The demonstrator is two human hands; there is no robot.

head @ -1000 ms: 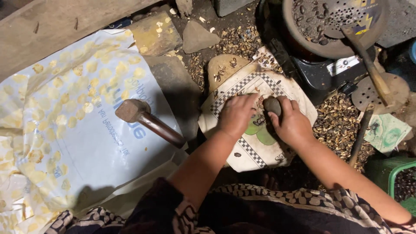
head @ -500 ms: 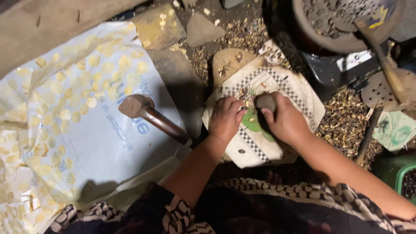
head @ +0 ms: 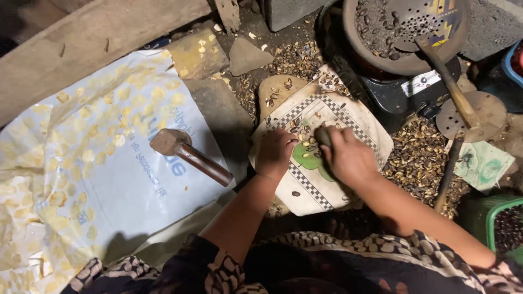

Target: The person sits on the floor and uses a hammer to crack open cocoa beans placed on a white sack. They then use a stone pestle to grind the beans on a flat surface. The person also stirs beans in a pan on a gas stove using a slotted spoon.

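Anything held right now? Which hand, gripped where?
Right hand grips a dark stone around its lower part. Left hand rests on the cloth; hold unclear.

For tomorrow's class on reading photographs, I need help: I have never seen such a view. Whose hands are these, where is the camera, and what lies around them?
The camera sits on the person's head and looks down, so both arms are the wearer's own. The left hand presses on a patterned cloth sack spread on the ground. The right hand has its grip around a small dark stone, above scattered nut pieces. To the left, a wooden mallet lies on a plastic sheet strewn with pale kernels. Dark shell fragments cover the ground, and a pan of dark nuts sits on a stove behind.
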